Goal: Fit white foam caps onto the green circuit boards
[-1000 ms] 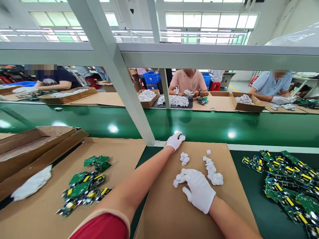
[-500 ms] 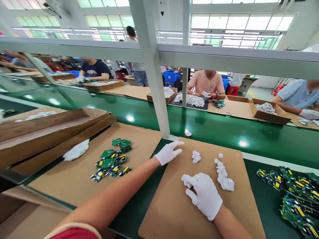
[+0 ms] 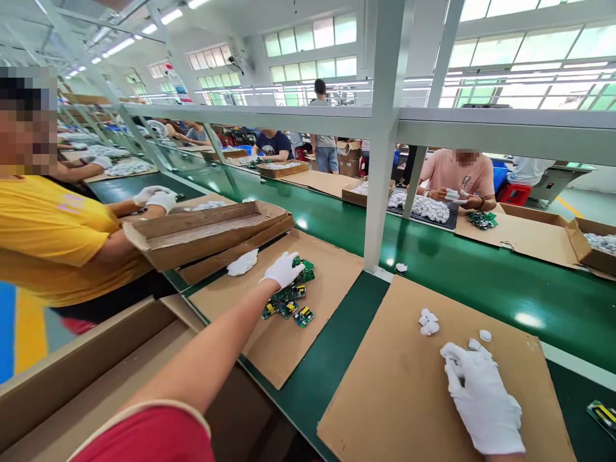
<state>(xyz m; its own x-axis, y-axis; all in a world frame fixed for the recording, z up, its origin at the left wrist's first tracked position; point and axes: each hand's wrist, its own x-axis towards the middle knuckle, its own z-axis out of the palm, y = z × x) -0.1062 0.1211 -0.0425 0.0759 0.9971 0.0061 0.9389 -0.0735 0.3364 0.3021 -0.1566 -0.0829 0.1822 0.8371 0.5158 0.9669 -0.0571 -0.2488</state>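
My left hand (image 3: pixel 283 270), in a white glove, reaches over a pile of green circuit boards (image 3: pixel 304 272) with yellow parts on the left cardboard sheet. Its fingers are apart and touch the upper boards; their tips are partly hidden. My right hand (image 3: pixel 484 394), also gloved, rests low on the right cardboard sheet (image 3: pixel 385 385). Its fingers are curled around small white lumpy pieces, which the glove mostly covers. One white piece (image 3: pixel 485 335) lies just beyond it, and a small cluster of white pieces (image 3: pixel 428 322) sits to its left.
A white cloth-like item (image 3: pixel 242 262) lies by the long cardboard tray (image 3: pixel 212 234). A co-worker in yellow (image 3: pixel 52 237) stands at left. The metal post (image 3: pixel 380 160) rises between the sheets, before the green belt (image 3: pixel 332 234). One circuit board (image 3: pixel 602 416) shows at far right.
My view has turned left. My left hand has moved left onto the circuit boards. My right hand has shifted right with the white pieces, now covering most of the row there.
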